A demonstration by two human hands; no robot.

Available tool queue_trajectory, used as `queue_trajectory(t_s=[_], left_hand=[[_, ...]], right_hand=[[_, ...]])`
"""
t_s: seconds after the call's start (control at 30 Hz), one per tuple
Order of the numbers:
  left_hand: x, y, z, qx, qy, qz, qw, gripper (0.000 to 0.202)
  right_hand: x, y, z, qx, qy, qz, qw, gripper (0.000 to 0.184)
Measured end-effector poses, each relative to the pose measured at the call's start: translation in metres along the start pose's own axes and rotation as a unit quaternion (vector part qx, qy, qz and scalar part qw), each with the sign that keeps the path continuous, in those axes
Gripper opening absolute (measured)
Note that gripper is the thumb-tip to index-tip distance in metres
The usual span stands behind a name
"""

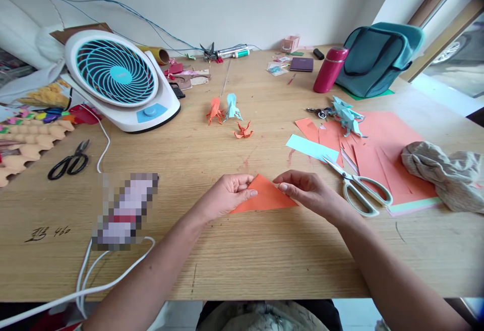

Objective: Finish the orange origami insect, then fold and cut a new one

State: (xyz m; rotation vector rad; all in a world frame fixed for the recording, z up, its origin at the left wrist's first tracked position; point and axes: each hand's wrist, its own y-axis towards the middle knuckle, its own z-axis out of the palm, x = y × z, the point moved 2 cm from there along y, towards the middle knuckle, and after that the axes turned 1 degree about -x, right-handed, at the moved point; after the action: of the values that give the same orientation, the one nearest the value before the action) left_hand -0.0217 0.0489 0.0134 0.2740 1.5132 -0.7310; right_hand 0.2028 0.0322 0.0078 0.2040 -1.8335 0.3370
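Observation:
An orange sheet of paper (266, 197), folded into a triangle with its tip pointing away from me, is held just over the wooden table. My left hand (232, 195) pinches its left slope, thumb on top and fingers behind. On the right slope, my right hand (302, 187) grips the edge between thumb and curled fingers. Beyond the hands stand an orange folded paper figure (215, 110), a light blue one (232, 107) and a small orange-red one (243, 129).
White-handled scissors (363, 189) and a light blue paper strip (312, 148) lie right, by orange sheets (393, 129) and a grey cloth (442, 172). A fan (121, 78), black scissors (70, 162) and a blurred-out phone-like object (126, 212) are left. A pink bottle (330, 70) stands behind.

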Motion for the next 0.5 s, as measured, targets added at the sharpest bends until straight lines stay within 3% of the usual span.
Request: queue_trajectory(t_s=[0.1,0.27,0.5], left_hand=[[-0.004,0.006,0.009,0.017,0.045,-0.011,0.999,0.025],[-0.005,0.011,0.010,0.000,0.051,-0.047,0.998,0.038],[-0.002,0.004,-0.025,0.020,0.089,-0.088,0.992,0.045]], right_hand=[[-0.002,0.000,0.006,0.024,0.017,0.009,1.000,0.045],[-0.005,0.000,0.000,-0.016,0.062,-0.007,0.998,0.050],[-0.004,0.002,-0.020,-0.059,0.017,-0.018,0.998,0.049]])
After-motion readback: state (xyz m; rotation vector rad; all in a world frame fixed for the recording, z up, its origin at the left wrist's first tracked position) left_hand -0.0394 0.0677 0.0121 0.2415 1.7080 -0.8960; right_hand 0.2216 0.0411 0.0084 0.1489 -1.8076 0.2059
